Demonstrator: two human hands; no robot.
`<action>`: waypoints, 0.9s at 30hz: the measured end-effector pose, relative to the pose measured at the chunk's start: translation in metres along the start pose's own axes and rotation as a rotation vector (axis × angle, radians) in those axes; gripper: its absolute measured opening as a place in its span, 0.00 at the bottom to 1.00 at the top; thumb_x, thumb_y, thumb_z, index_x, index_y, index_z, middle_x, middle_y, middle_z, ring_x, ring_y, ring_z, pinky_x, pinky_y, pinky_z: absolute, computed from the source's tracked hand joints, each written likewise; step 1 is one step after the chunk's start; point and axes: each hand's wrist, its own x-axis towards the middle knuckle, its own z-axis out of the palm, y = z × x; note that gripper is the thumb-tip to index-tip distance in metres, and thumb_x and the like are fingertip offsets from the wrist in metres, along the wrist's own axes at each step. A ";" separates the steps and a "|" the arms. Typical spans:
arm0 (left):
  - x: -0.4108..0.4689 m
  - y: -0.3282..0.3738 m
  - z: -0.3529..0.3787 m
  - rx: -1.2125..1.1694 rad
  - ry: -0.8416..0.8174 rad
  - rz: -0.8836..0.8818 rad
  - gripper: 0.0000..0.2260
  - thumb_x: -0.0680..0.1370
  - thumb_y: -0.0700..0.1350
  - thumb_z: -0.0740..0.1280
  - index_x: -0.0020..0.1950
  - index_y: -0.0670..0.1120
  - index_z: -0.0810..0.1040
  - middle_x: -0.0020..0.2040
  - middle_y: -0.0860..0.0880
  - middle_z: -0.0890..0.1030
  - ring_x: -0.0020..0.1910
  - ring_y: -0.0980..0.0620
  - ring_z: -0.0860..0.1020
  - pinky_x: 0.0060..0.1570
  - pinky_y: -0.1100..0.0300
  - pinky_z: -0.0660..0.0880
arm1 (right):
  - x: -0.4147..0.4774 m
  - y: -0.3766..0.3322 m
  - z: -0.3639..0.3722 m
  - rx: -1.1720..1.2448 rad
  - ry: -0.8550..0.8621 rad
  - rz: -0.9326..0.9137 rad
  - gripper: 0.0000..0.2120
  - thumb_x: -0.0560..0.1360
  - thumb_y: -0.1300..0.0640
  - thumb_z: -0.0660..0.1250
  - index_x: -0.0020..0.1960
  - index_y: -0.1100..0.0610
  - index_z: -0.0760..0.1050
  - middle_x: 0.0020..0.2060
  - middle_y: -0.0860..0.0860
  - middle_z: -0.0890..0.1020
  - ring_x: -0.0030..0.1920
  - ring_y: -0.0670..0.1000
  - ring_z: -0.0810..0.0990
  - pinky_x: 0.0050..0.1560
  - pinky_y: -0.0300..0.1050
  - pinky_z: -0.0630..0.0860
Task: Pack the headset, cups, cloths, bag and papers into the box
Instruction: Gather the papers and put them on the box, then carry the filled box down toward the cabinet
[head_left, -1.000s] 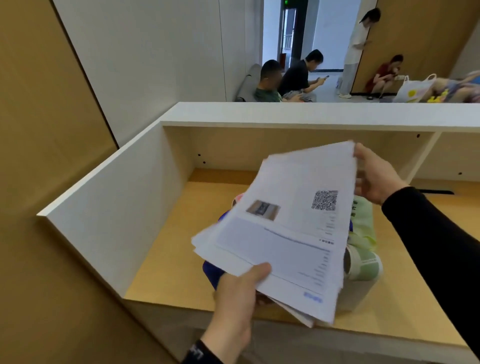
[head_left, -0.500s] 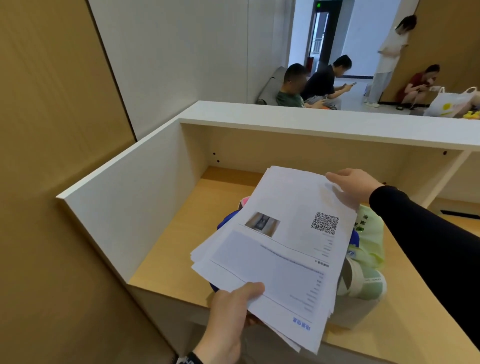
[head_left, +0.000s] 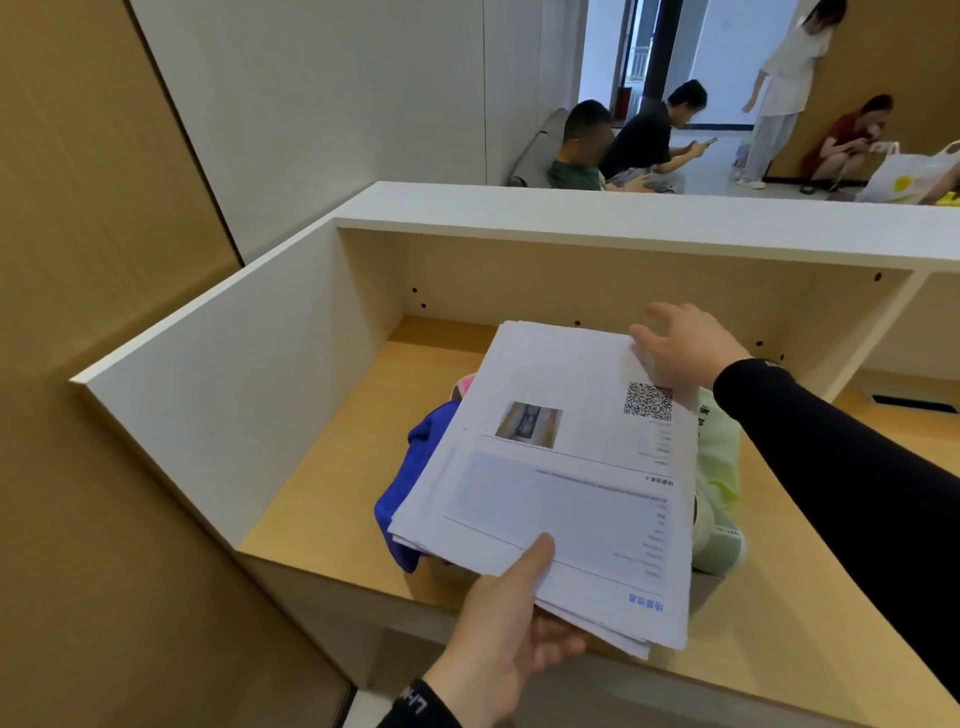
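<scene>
Left hand (head_left: 498, 644) grip pinches paper stack (head_left: 561, 478) near edge; right hand (head_left: 680, 353), open, flattens far corner, levelling it over packed cloths (head_left: 415, 467).

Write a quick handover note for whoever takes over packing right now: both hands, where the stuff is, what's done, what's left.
Left hand: grips the near edge of the papers, thumb on top.
Right hand: lies open on the stack's far corner, steadying it.
Papers are held over the pile on the desk; the blue cloth shows at their left, the green bag at their right.
The box itself, headset and cups are hidden under the papers, so I cannot confirm them.
Left: lower the papers in and let go.
</scene>
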 end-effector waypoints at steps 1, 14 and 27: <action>-0.003 0.001 -0.003 0.071 -0.028 -0.069 0.19 0.71 0.58 0.70 0.55 0.47 0.77 0.40 0.43 0.86 0.36 0.44 0.84 0.31 0.55 0.78 | -0.002 0.005 0.000 0.046 0.021 0.021 0.26 0.76 0.45 0.56 0.71 0.55 0.64 0.69 0.59 0.69 0.66 0.60 0.70 0.66 0.55 0.66; 0.008 0.128 -0.066 0.344 0.226 0.539 0.08 0.74 0.44 0.64 0.42 0.43 0.82 0.30 0.48 0.79 0.23 0.53 0.69 0.21 0.62 0.64 | -0.130 0.092 0.041 0.871 -0.260 0.671 0.15 0.79 0.54 0.54 0.58 0.59 0.74 0.48 0.56 0.79 0.43 0.56 0.80 0.38 0.55 0.80; 0.096 0.139 -0.063 0.782 0.133 0.196 0.13 0.74 0.50 0.67 0.41 0.40 0.79 0.38 0.43 0.84 0.34 0.46 0.79 0.33 0.59 0.73 | -0.130 0.104 0.068 1.256 -0.532 0.736 0.14 0.79 0.55 0.52 0.52 0.57 0.76 0.46 0.57 0.83 0.39 0.62 0.83 0.40 0.63 0.77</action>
